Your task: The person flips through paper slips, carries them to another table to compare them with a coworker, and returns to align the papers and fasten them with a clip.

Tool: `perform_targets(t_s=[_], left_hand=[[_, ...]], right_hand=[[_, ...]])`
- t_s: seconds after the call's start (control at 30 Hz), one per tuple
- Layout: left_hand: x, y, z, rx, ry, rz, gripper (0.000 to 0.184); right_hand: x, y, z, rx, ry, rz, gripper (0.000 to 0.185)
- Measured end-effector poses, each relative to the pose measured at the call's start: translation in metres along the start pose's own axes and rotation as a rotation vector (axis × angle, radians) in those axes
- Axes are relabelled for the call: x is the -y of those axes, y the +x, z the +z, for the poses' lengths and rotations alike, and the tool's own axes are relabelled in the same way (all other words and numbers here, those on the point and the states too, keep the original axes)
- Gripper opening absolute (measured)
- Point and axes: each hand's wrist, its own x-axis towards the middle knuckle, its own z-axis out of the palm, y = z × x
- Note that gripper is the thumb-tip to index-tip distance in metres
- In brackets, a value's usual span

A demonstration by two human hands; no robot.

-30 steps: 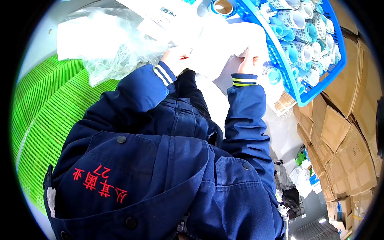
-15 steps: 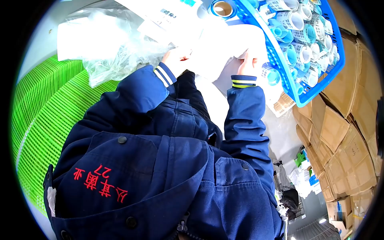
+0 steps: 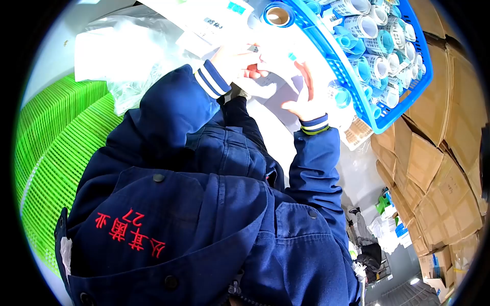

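Note:
My left hand (image 3: 237, 62) is over a brightly lit white surface, its fingers curled. Glare hides what they hold, if anything. My right hand (image 3: 308, 97) is open, thumb and fingers stretched apart beside the curved edge of a white sheet (image 3: 273, 86). A small blue patch (image 3: 292, 56) shows near its fingertips. Just right of this hand lies a rolled label with a blue end (image 3: 341, 97). Beyond the hands stands a roll with a brown cardboard core (image 3: 278, 16), touching a blue basket (image 3: 365, 104) full of rolled blue and white labels (image 3: 378, 66).
Clear plastic bags (image 3: 135, 56) lie at the upper left, above stacked green slatted baskets (image 3: 69, 148). A white box with handwriting (image 3: 214, 23) is at the far side. Cardboard boxes (image 3: 439, 188) are stacked on the right. Another person (image 3: 367, 250) is in the background.
My right hand has drawn back slightly and opened from its hold on the white sheet. My left hand has moved up and right, and its fingers show more.

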Motion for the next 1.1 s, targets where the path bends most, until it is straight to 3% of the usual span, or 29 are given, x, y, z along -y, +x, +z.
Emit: perform_targets(t_s=[0.03,0.1,0.17,0.23,0.3,0.37,0.43,0.5,0.53,0.67,0.73,0.83,0.87,1.1], left_hand=[[-0.002,0.001,0.001,0.026,-0.026,0.015,0.038],[-0.006,0.003,0.006,0.027,-0.014,0.010,0.036],[-0.007,0.004,0.010,0.014,-0.090,0.031,0.036],[-0.005,0.002,0.006,-0.034,-0.063,0.045,0.035],[0.002,0.000,-0.005,-0.083,-0.039,0.059,0.035],[0.021,0.001,-0.018,-0.129,0.336,0.153,0.032],[0.042,-0.004,-0.023,-0.162,0.352,0.107,0.027],[0.059,-0.009,-0.029,-0.146,0.653,0.258,0.024],[0.056,-0.012,-0.026,-0.177,0.692,0.198,0.023],[0.068,-0.008,-0.032,-0.228,0.715,0.245,0.023],[0.072,0.000,-0.037,-0.212,0.515,0.288,0.024],[0.069,0.007,-0.041,-0.201,0.532,0.379,0.029],[0.068,0.009,-0.041,-0.192,0.370,0.299,0.036],[0.048,0.009,-0.028,-0.180,0.247,0.261,0.040]], right_hand=[[0.001,0.001,-0.001,-0.002,0.000,0.002,0.072],[-0.002,0.007,-0.002,0.036,-0.515,-0.075,0.063],[-0.035,0.014,0.010,-0.111,-0.252,-0.176,0.029],[-0.041,0.008,0.009,-0.213,-0.195,0.187,0.019],[-0.044,0.010,0.008,-0.261,-0.153,0.183,0.017],[-0.050,0.013,0.007,-0.310,-0.121,0.176,0.017],[-0.061,0.013,0.010,-0.419,-0.116,0.079,0.021],[-0.059,0.015,0.013,-0.451,-0.058,0.121,0.022],[-0.057,0.017,0.015,-0.489,0.001,0.160,0.024],[-0.058,0.019,0.016,-0.545,0.074,0.174,0.022],[-0.058,0.020,0.016,-0.548,0.080,0.170,0.021],[-0.059,0.020,0.016,-0.549,0.081,0.174,0.020],[-0.059,0.020,0.016,-0.547,0.083,0.172,0.019],[-0.057,0.018,0.015,-0.543,0.066,0.159,0.016]])
